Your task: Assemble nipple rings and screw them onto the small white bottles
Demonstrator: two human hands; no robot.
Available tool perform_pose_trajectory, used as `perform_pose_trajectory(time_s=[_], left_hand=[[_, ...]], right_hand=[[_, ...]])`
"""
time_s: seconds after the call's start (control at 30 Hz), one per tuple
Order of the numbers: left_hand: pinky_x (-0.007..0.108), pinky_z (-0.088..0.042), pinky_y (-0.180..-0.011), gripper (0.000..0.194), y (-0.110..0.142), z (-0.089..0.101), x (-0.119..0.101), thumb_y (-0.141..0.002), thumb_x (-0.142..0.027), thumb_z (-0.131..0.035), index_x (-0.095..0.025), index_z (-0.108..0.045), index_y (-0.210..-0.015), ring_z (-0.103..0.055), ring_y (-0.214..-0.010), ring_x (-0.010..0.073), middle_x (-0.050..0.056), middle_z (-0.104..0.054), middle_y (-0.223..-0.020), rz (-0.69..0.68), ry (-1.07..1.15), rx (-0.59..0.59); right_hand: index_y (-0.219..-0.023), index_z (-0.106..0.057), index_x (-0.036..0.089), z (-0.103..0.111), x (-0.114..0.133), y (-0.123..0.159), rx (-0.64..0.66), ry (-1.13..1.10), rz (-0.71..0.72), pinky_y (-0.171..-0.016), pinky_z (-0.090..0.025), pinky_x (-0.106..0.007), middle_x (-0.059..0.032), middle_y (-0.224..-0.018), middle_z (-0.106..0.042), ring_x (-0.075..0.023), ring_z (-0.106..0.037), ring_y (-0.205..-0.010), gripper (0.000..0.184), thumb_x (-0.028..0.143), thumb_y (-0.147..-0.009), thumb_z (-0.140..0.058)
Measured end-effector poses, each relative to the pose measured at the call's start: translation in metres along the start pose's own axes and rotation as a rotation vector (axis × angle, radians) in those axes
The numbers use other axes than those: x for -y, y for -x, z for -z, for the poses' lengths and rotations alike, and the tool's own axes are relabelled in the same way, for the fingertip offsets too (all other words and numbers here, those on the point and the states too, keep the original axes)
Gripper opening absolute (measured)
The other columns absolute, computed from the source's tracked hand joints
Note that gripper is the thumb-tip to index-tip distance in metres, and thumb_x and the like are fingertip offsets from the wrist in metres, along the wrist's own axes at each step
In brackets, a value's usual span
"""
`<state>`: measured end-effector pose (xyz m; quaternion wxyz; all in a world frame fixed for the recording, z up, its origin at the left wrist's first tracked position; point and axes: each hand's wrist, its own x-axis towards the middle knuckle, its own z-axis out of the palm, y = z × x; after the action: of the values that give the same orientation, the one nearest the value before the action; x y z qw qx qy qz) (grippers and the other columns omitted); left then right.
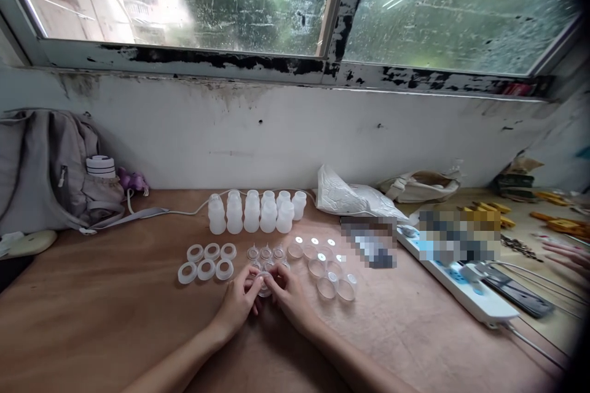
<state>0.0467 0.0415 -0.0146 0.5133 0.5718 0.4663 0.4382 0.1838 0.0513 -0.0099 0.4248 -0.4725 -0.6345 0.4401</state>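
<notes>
Clear plastic, a small round cap (264, 285) sits pinched between both hands, left hand (238, 303) and right hand (292, 297) meeting over the brown wooden desk (92, 319). Bare wood lies open toward the near edge. Behind stand translucent white rings (206, 261), shallow clear cups (329, 276) and milky plastic bottles (255, 212).

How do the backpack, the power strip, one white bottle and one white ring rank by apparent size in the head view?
1. Backpack, largest by far.
2. Power strip.
3. White bottle.
4. White ring, smallest.
The ring lies nearer the camera than the bottle, yet looks smaller.
</notes>
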Motion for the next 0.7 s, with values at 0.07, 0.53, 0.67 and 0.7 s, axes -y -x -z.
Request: perform_pose_trajectory(time_s=[0.07, 0.53, 0.67, 0.7], left_hand=[[0.016, -0.039, -0.035, 0.02, 0.0013, -0.0002, -0.0009, -0.08, -0.035, -0.047, -0.018, -0.046, -0.089, -0.049, -0.039, 0.0082, -0.002, -0.058, -0.058, -0.01, 0.006, 0.003], [0.017, -0.041, -0.039, 0.022, 0.0023, 0.0006, 0.002, -0.076, -0.034, -0.053, -0.018, -0.043, -0.09, -0.054, -0.046, 0.0099, 0.002, -0.063, -0.07, 0.012, 0.071, 0.083], [0.018, -0.042, -0.04, 0.024, 0.0044, 0.0016, -0.0016, -0.076, -0.034, -0.053, -0.018, -0.044, -0.091, -0.055, -0.048, 0.011, 0.002, -0.063, -0.068, -0.006, 0.05, 0.092], [0.018, -0.042, -0.041, 0.023, 0.005, 0.0019, -0.0028, -0.076, -0.034, -0.053, -0.018, -0.044, -0.091, -0.056, -0.049, 0.0113, 0.002, -0.063, -0.067, -0.01, 0.039, 0.097]], right_hand=[[-0.079, -0.051, 0.018, 0.0009, 0.0, 0.0008, 0.02, -0.033, -0.005, -0.044, -0.037, -0.021, 0.0006, -0.067, -0.054, -0.0093, -0.046, -0.049, 0.018, 0.036, -0.08, -0.05], [-0.076, -0.045, 0.019, 0.0002, 0.0005, -0.0004, 0.056, -0.071, 0.018, -0.049, -0.039, -0.021, 0.0022, -0.067, -0.05, -0.0106, -0.051, -0.057, 0.019, 0.036, -0.078, -0.054], [-0.075, -0.045, 0.019, 0.0007, 0.0011, -0.0001, 0.061, -0.088, 0.004, -0.049, -0.039, -0.021, 0.0029, -0.065, -0.05, -0.0104, -0.05, -0.056, 0.018, 0.035, -0.078, -0.054], [-0.075, -0.045, 0.019, 0.0006, 0.0015, -0.0001, 0.057, -0.091, 0.005, -0.05, -0.039, -0.021, 0.003, -0.065, -0.049, -0.0103, -0.049, -0.057, 0.018, 0.034, -0.078, -0.054]])
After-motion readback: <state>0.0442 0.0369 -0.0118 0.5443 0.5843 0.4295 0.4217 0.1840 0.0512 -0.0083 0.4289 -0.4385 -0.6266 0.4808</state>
